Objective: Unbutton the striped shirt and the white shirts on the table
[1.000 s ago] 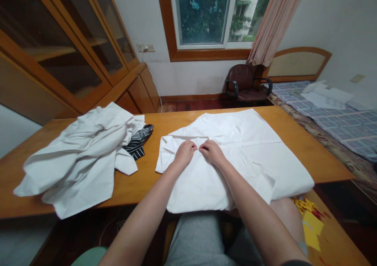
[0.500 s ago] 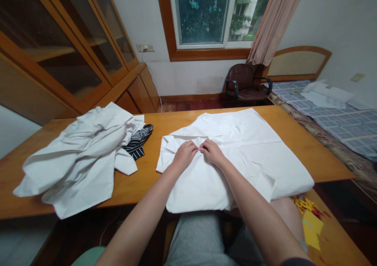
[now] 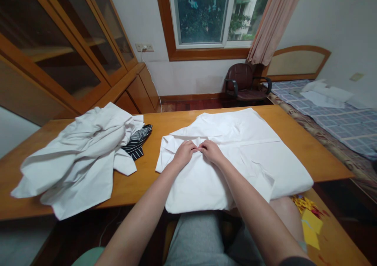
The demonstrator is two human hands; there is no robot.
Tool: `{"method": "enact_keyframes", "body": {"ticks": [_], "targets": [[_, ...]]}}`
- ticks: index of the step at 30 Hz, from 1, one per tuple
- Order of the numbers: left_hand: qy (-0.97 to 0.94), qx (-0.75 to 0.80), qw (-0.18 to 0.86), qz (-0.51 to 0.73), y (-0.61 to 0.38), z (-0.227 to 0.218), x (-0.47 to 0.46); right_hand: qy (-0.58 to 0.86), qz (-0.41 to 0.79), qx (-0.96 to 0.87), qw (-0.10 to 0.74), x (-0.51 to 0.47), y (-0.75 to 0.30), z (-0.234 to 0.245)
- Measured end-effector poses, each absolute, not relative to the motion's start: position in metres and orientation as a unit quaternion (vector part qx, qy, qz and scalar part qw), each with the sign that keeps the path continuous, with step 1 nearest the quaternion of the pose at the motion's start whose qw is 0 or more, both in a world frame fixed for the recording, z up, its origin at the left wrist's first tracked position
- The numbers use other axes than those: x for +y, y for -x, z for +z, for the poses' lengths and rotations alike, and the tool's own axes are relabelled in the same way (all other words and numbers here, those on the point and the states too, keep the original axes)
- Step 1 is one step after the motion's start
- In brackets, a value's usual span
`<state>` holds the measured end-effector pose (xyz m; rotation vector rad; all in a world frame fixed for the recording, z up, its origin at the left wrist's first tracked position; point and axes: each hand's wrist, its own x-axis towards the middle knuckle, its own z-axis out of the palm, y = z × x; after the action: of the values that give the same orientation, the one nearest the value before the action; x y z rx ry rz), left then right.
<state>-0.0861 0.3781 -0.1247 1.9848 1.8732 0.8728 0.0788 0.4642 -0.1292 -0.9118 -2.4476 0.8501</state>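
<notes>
A white garment [image 3: 203,183], perhaps a shirt or coat, lies spread on the wooden table in front of me, its near edge hanging over toward my lap. My left hand [image 3: 186,152] pinches the cloth near the garment's middle with curled fingers. Right beside it, my right hand [image 3: 209,150] pinches the same cloth, the fingertips of both hands nearly touching. Whatever small part sits between the fingertips is too hidden to make out. Creases run across the fabric around both hands.
On the table [image 3: 150,187], a heap of white cloth [image 3: 79,156] lies at the left with a black striped cloth [image 3: 138,142] beside it. A brown armchair [image 3: 243,81] stands beyond. Yellow items [image 3: 310,226] lie on a lower wooden surface at right, near a bed [image 3: 332,113].
Both hands keep their pinch at the same spot on the garment. The whole view has shifted very slightly.
</notes>
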Motion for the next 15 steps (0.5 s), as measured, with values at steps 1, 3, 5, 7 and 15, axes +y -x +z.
{"method": "enact_keyframes", "body": {"ticks": [1,3,5,7,15], "targets": [[-0.683,0.652,0.135,0.299,0.086,-0.1238,0.3775,0.329,0.306,-0.873,0.191,0.4648,-0.0784,-0.1284],[-0.674,0.665,0.124,0.298,0.0852,-0.1216,0.3757,0.335,0.311,-0.87,0.182,0.4657,-0.0776,-0.1269],[-0.663,0.677,0.116,0.298,0.0841,-0.1201,0.3739,0.341,0.314,-0.869,0.174,0.4662,-0.0768,-0.1252],[-0.654,0.685,0.123,0.296,0.0833,-0.1195,0.3727,0.346,0.316,-0.868,0.166,0.4666,-0.0758,-0.1235],[-0.625,0.704,0.173,0.29,0.0824,-0.1166,0.3749,0.343,0.321,-0.871,0.142,0.4703,-0.0741,-0.1218]]}}
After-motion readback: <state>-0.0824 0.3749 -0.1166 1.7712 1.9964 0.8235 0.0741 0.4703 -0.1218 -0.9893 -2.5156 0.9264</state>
